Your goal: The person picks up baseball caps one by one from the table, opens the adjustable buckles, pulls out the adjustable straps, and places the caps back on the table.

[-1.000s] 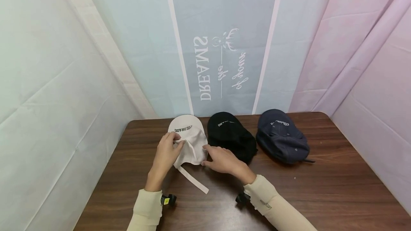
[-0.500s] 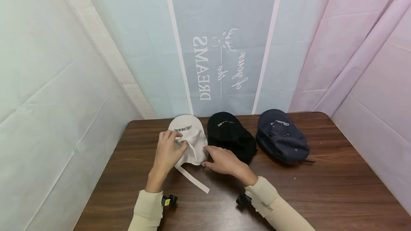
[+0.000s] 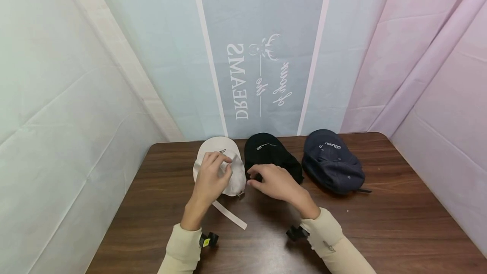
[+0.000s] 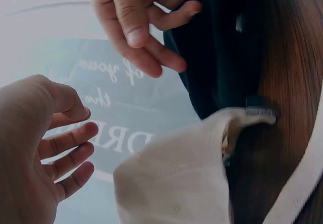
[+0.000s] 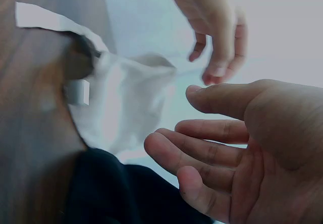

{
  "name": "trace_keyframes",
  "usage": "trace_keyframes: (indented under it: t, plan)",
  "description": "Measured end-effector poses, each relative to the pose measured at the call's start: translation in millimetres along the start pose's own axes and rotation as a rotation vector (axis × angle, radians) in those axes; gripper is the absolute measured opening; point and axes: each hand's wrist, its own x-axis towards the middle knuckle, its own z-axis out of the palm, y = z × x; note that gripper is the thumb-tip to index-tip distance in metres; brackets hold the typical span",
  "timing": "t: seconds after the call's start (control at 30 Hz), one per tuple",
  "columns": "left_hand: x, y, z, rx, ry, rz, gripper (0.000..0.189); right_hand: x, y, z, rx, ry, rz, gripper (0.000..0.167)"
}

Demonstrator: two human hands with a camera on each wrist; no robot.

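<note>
Both hands have let go of the white cap (image 3: 228, 172); left hand (image 3: 211, 179) hovers loose-fingered above it; right hand (image 3: 275, 181), fingers relaxed, shifts toward the black cap (image 3: 272, 155) beside it.

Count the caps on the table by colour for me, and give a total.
White cap: 1
Black cap: 1
Navy cap: 1
Total: 3 caps, lying in a row along the back edge of the table.
</note>
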Motion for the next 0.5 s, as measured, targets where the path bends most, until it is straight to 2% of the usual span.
trace_keyframes:
  t: [0.17, 0.27, 0.5]
  plan:
    - [4.1, 8.5, 8.8, -0.038, -0.05, 0.008, 0.012, -4.3, 7, -22, -0.027, 0.059, 0.029, 0.026]
    - [6.7, 14.3, 14.3, -0.044, -0.075, 0.019, 0.011, -7.6, 16, -35, -0.002, 0.072, 0.04, 0.024]
    - [11.4, 26.2, 27.7, -0.082, -0.088, 0.046, 0.008, -15.8, 40, -58, 0.044, 0.084, 0.024, 0.025]
